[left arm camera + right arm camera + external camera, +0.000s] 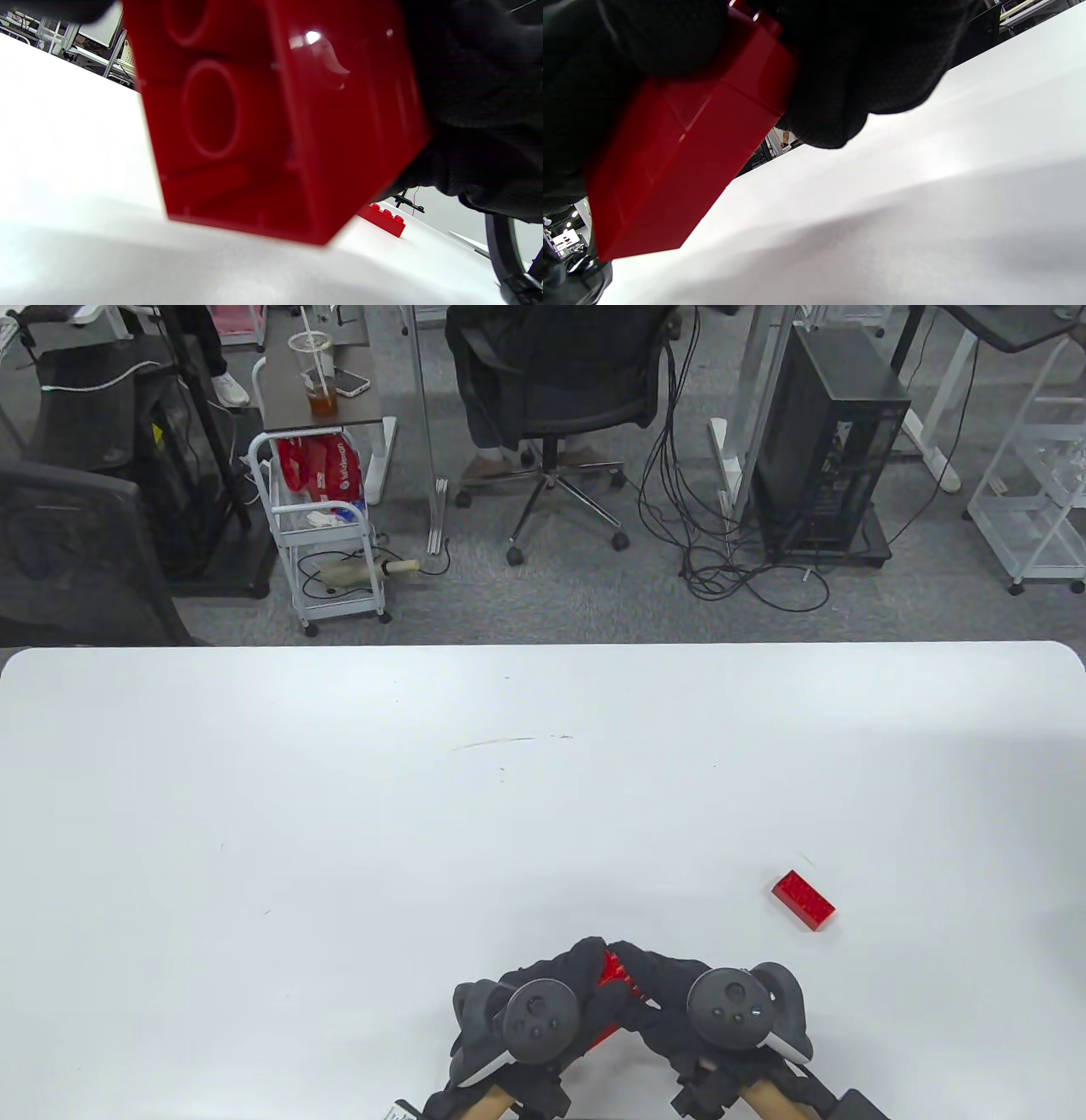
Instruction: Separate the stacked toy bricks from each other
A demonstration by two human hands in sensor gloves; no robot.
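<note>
Both gloved hands meet at the table's near edge and grip a stack of red toy bricks (612,976) between them, held above the white table (424,814). My left hand (577,976) holds it from the left, my right hand (657,984) from the right. The left wrist view shows the stack's hollow underside (254,127) close up. The right wrist view shows its side with a seam between bricks (683,152), gloved fingers (840,63) wrapped over it. A single red brick (803,899) lies apart on the table to the right; it also shows in the left wrist view (384,218).
The white table stretches wide ahead and to the left. Its far edge (543,645) borders an office floor with a chair, a cart and a computer tower.
</note>
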